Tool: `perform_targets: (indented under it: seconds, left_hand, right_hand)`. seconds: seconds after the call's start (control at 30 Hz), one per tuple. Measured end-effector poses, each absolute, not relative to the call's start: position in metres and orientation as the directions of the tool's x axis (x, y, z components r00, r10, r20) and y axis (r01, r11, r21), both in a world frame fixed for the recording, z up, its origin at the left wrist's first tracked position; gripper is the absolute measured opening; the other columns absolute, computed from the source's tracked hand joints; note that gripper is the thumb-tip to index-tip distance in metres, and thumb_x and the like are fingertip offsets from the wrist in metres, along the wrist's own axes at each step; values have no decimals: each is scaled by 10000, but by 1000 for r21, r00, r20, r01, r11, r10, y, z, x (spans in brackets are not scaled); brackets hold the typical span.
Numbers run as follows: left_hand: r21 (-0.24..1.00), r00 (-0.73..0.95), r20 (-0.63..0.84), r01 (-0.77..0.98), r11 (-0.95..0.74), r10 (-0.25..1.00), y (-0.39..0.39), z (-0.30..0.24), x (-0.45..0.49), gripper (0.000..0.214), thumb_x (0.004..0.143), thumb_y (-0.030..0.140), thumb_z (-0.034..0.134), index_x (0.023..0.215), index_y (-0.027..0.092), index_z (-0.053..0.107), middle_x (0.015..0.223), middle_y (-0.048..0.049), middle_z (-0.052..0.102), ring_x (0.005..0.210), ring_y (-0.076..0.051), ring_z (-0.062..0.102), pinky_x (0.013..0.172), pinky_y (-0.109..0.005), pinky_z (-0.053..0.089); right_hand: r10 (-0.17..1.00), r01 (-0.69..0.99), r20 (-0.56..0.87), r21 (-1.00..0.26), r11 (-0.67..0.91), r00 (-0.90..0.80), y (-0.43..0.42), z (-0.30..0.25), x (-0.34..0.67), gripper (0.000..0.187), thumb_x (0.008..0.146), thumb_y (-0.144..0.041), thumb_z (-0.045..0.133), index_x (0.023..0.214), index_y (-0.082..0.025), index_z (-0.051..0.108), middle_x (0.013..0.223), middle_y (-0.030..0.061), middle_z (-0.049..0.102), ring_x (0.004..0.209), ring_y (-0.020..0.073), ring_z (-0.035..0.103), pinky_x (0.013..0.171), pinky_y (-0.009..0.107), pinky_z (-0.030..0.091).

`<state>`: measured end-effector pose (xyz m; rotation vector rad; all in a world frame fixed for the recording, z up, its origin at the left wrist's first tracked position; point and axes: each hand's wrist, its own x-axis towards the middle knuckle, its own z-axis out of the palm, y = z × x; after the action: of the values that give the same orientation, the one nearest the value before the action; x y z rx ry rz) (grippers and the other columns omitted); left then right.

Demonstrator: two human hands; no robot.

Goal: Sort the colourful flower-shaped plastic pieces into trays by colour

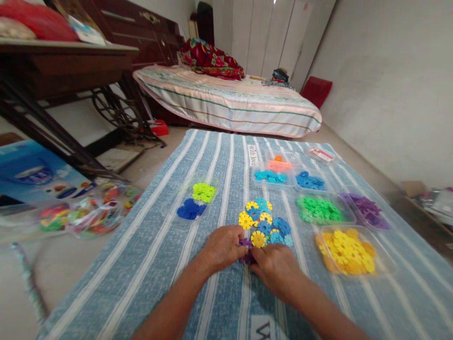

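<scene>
Both hands meet at the near side of a cluster of joined yellow and blue snowflake discs [264,226] lying on the striped cloth. My left hand [226,243] is closed, its thumb and fingers pinching purple snowflake discs [245,255]. From the right, my right hand [274,264] grips the same purple discs with bent fingers. The purple pieces sit against the lower left of the cluster; my fingers partly cover them, and I cannot tell whether they are joined to it.
On the right stand clear trays of yellow [347,252], green [320,209], purple [368,210] and blue discs [310,181]. Behind are light blue [271,176] and orange ones [279,164]. A tray with lime [204,192] and dark blue discs [191,209] stands left. Beyond is a bed [230,106].
</scene>
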<state>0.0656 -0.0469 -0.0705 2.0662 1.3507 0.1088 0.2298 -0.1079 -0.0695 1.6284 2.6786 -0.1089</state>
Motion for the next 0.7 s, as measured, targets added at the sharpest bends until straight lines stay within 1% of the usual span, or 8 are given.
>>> perform_targets:
  seconds: [0.1, 0.2, 0.27, 0.5, 0.6, 0.7]
  left_hand:
    - [550, 464, -273, 794, -259, 843, -47, -70, 65, 106, 697, 293, 547, 676, 190, 540, 640, 34, 563, 614, -116, 485, 531, -223, 258]
    - [550, 469, -271, 792, -265, 840, -46, -68, 66, 167, 729, 334, 523, 652, 187, 543, 624, 32, 561, 604, -116, 486, 525, -224, 257]
    - [543, 470, -270, 795, -270, 841, -45, -66, 66, 208, 753, 348, 498, 634, 185, 548, 601, 30, 552, 601, -117, 486, 527, -223, 260]
    - [491, 472, -267, 816, -303, 840, -44, -67, 65, 270, 768, 369, 480, 594, 178, 558, 557, 34, 524, 587, -114, 471, 524, -225, 245]
    - [511, 479, -274, 807, -295, 834, -43, -66, 64, 297, 769, 387, 468, 573, 176, 541, 553, 34, 513, 584, -113, 467, 525, -227, 248]
    - [532, 496, -272, 792, -300, 825, -41, -66, 63, 335, 775, 409, 441, 549, 173, 512, 548, 31, 500, 574, -113, 458, 527, -233, 252]
  right_hand:
    - [871, 871, -12, -30, 491, -491, -108, -76, 229, 122, 853, -265, 522, 832, -172, 598, 691, 75, 662, 620, 198, 626, 560, 275, 377]
    - [832, 832, 26, -18, 555, -555, -109, -80, 231, 94, 847, -191, 504, 867, -155, 588, 674, 65, 652, 611, 178, 614, 559, 262, 365]
    - [818, 818, 44, -27, 574, -573, -110, -80, 233, 101, 847, -176, 494, 891, -150, 582, 674, 61, 650, 610, 165, 607, 569, 254, 361]
    - [829, 818, 43, -142, 558, -558, -112, -73, 240, 151, 893, -260, 440, 867, -190, 571, 707, 26, 655, 623, 142, 589, 593, 237, 347]
    - [825, 799, 117, -208, 565, -553, -114, -75, 240, 206, 915, -247, 377, 853, -196, 566, 700, 17, 641, 634, 141, 575, 602, 240, 349]
    - [840, 799, 208, -261, 541, -501, -115, -79, 237, 252, 919, -233, 332, 849, -194, 571, 686, 25, 628, 642, 145, 568, 602, 245, 356]
